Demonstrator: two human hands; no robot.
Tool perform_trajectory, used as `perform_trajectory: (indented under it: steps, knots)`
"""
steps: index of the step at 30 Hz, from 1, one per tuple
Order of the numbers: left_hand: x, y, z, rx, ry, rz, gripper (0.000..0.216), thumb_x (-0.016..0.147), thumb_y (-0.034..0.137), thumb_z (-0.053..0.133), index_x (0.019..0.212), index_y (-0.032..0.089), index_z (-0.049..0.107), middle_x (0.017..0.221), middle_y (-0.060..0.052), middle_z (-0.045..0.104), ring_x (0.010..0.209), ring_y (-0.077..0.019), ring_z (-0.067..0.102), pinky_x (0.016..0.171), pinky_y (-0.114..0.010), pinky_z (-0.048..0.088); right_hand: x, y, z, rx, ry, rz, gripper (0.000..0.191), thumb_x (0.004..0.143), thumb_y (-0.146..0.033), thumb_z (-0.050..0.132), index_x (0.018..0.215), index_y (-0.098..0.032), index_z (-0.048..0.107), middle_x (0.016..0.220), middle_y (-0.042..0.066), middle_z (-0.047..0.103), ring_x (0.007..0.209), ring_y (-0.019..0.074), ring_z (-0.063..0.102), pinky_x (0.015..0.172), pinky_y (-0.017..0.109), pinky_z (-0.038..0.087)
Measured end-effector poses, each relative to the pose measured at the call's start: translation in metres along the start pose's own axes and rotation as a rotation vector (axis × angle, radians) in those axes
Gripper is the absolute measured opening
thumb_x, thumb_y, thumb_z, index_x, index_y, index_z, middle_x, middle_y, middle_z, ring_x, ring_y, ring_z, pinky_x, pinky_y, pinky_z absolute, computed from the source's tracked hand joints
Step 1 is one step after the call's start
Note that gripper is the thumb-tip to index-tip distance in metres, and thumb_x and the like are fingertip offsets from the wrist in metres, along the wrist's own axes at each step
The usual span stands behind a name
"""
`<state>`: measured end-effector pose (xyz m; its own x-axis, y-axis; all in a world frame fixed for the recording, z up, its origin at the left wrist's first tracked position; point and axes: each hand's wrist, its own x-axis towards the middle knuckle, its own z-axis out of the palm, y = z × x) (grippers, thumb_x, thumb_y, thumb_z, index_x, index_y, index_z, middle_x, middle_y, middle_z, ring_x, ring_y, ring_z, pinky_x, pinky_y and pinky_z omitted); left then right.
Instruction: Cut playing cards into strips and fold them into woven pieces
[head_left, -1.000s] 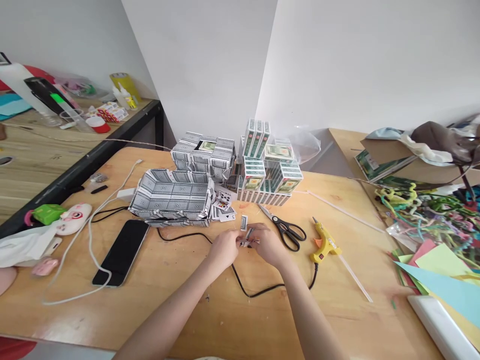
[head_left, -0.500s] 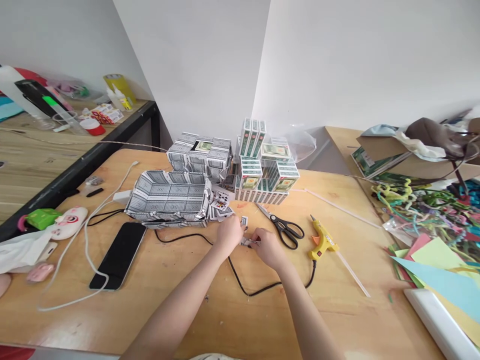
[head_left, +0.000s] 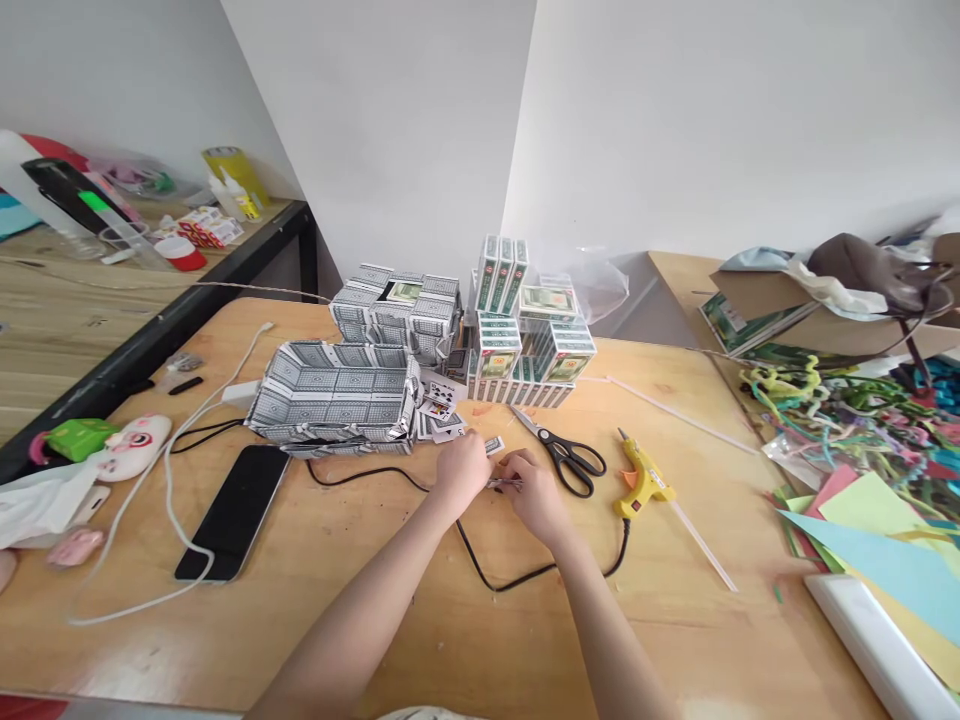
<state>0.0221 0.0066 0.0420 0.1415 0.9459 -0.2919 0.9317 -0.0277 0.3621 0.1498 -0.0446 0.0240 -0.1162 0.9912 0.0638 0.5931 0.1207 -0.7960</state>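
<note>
My left hand (head_left: 463, 470) is closed, its fingertips at a small patterned playing card (head_left: 493, 445) that sticks out past them. My right hand (head_left: 529, 490) sits just beside it, fingers pinched on a folded playing card (head_left: 508, 484) that shows edge-on between the two hands. My fingers hide most of both cards. Several loose playing cards (head_left: 441, 402) lie beyond my left hand, against an open tray made of folded cards (head_left: 341, 392). Black-handled scissors (head_left: 571, 462) lie to the right of my right hand.
A yellow glue gun (head_left: 641, 480) with a clear stick lies right, its black cord (head_left: 517, 582) looping below my hands. Boxed card decks (head_left: 525, 340) are stacked behind. A phone (head_left: 234, 515) and white cable lie left. Coloured paper (head_left: 885, 550) and pipe cleaners crowd the right edge.
The card at my left fingertips now sticks out further to the right and lies more slanted. Both hands stay close together, with only small finger shifts.
</note>
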Motion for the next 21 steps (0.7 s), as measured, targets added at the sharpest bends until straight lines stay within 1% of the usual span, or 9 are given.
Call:
perform_trajectory:
  steps: [3,5,7,9,12,14,15,18,21]
  knots:
    - [0.000,-0.003,-0.005,-0.021,-0.032,0.089,0.021,0.075,0.020,0.051,0.094,0.015,0.058,0.086,-0.009,0.064,0.083,-0.0216,0.061,0.067,-0.028,0.043,0.002,0.002,0.001,0.014,0.034,-0.033,0.016,0.066,-0.002,0.047,0.063,-0.018,0.048,0.110,0.010,0.053,0.092,0.0196,0.057,0.074,0.031,0.044]
    - [-0.001,-0.007,-0.006,-0.051,-0.032,0.170,0.018,0.076,0.017,0.050,0.091,0.019,0.060,0.089,-0.007,0.063,0.084,-0.0191,0.059,0.070,-0.027,0.043,0.004,0.004,0.002,0.015,0.034,-0.037,0.017,0.067,-0.001,0.045,0.064,-0.018,0.049,0.119,0.010,0.049,0.094,0.0195,0.056,0.074,0.032,0.045]
    - [-0.005,-0.012,-0.006,-0.090,-0.021,0.217,0.017,0.078,0.020,0.049,0.087,0.020,0.063,0.094,-0.007,0.059,0.082,-0.0171,0.058,0.071,-0.027,0.043,0.007,0.006,0.003,0.001,0.019,-0.034,0.020,0.068,0.000,0.043,0.066,-0.018,0.051,0.114,0.010,0.053,0.091,0.0184,0.057,0.073,0.031,0.045]
    - [-0.010,-0.019,-0.005,-0.165,-0.009,0.245,0.020,0.081,0.022,0.045,0.087,0.019,0.064,0.096,-0.007,0.055,0.079,-0.0152,0.057,0.074,-0.027,0.043,0.009,0.005,0.003,-0.052,0.016,-0.026,0.021,0.068,0.000,0.044,0.067,-0.019,0.052,0.095,0.008,0.061,0.085,0.0181,0.056,0.073,0.031,0.043]
    - [-0.019,-0.029,0.001,-0.328,0.014,0.299,0.023,0.084,0.022,0.041,0.090,0.018,0.063,0.095,-0.007,0.053,0.085,-0.0144,0.055,0.081,-0.028,0.043,0.011,0.003,0.002,-0.189,0.043,0.002,0.018,0.069,-0.003,0.048,0.068,-0.020,0.054,0.076,0.004,0.062,0.084,0.0208,0.052,0.077,0.035,0.038]
    - [-0.024,-0.033,0.006,-0.413,0.025,0.307,0.021,0.079,0.024,0.050,0.098,0.018,0.060,0.100,-0.006,0.052,0.087,-0.0149,0.055,0.082,-0.028,0.044,0.011,0.000,0.004,-0.254,0.054,0.017,0.014,0.071,-0.006,0.050,0.069,-0.020,0.055,0.075,0.004,0.062,0.087,0.0224,0.050,0.079,0.038,0.034]
    - [-0.026,-0.034,0.009,-0.434,0.019,0.309,0.023,0.077,0.022,0.053,0.099,0.018,0.058,0.100,-0.006,0.052,0.084,-0.0141,0.056,0.080,-0.028,0.045,0.011,0.000,0.005,-0.270,0.049,0.021,0.013,0.072,-0.007,0.051,0.070,-0.020,0.055,0.077,0.004,0.062,0.088,0.0229,0.049,0.080,0.039,0.032]
    - [-0.029,-0.034,0.016,-0.453,0.038,0.298,0.021,0.076,0.011,0.050,0.096,0.017,0.056,0.097,-0.005,0.054,0.081,-0.0133,0.056,0.077,-0.027,0.047,0.011,-0.001,0.011,-0.263,0.024,0.026,0.013,0.072,-0.007,0.050,0.077,-0.019,0.052,0.082,0.006,0.060,0.088,0.0230,0.050,0.079,0.038,0.033]
    - [-0.031,-0.032,0.018,-0.464,0.065,0.261,0.021,0.076,0.007,0.047,0.094,0.016,0.054,0.093,-0.005,0.057,0.081,-0.0140,0.056,0.078,-0.029,0.047,0.010,0.002,0.015,-0.199,0.022,0.021,0.022,0.071,-0.006,0.049,0.089,-0.018,0.049,0.089,0.007,0.059,0.089,0.0224,0.051,0.078,0.037,0.035]
